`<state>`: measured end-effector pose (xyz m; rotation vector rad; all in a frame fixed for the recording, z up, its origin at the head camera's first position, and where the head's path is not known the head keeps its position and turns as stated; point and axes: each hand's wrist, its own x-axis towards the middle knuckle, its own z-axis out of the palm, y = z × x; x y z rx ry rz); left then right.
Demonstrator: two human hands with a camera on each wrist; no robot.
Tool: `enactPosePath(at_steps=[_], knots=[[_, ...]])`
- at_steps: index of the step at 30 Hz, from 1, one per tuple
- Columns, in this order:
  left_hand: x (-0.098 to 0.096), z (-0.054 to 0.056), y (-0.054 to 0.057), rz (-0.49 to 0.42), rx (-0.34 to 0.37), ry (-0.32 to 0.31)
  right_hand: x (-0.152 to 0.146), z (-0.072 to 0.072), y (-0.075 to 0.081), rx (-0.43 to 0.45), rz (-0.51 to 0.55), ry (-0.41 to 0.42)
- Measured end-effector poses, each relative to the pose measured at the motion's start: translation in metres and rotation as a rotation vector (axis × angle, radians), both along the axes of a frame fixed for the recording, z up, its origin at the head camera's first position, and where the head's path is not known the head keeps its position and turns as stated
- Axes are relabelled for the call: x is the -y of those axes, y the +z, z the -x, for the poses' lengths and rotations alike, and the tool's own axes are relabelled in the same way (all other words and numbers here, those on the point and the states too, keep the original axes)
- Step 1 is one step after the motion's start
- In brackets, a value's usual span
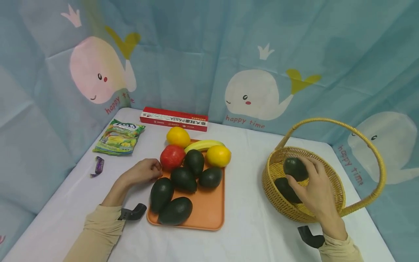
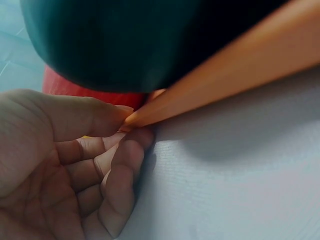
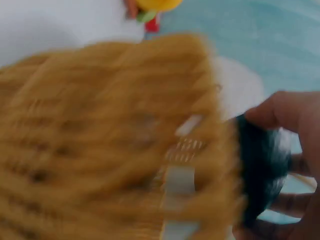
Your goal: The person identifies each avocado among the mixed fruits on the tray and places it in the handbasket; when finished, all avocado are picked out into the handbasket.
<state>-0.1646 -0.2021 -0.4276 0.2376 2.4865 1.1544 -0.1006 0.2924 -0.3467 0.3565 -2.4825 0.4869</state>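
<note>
My left hand (image 1: 140, 173) is at the left edge of an orange tray (image 1: 207, 209); in the left wrist view its thumb and fingers pinch the tray's rim (image 2: 167, 107). On the tray lie several dark green avocados (image 1: 175, 211), a red round fruit (image 1: 172, 157) and a banana (image 1: 203, 145). Over at the right, my right hand (image 1: 315, 189) reaches into a woven basket (image 1: 276, 198) and grips an avocado (image 1: 291, 168) between thumb and fingers. Another avocado (image 1: 288, 191) sits below it inside the basket. The right wrist view is blurred, with the basket wall (image 3: 110, 140) covering part of the held avocado (image 3: 257, 165).
Yellow fruits (image 1: 218, 156) rest at the tray's back corners. Behind stands a red pasta box (image 1: 173, 118). A green snack bag (image 1: 119, 138) and a small purple-wrapped candy (image 1: 99, 165) lie at the left. The basket's tall handle (image 1: 376, 156) arches on the right, near the curtain (image 1: 196, 65).
</note>
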Motion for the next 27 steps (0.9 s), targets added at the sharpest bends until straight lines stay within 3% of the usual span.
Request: enactPosePath(at_steps=[4, 10, 17, 24, 27], knots=[[0.000, -0.001, 0.000, 0.002, -0.002, 0.003, -0.019, 0.001, -0.011, 0.057, -0.050, -0.129], [-0.002, -0.002, 0.002, -0.011, 0.005, 0.000, -0.032, 0.000, -0.020, 0.248, -0.136, -0.263], [-0.002, -0.003, 0.002, -0.009, 0.008, 0.003, -0.038, 0.003, -0.025, 0.393, -0.203, -0.292], [-0.001, -0.002, 0.001, -0.003, 0.013, 0.011, -0.044, 0.008, -0.031, 0.650, -0.199, -0.311], [-0.001, -0.001, 0.000, 0.002, 0.006, 0.013, -0.045, 0.009, -0.032, 0.659, -0.201, -0.311]])
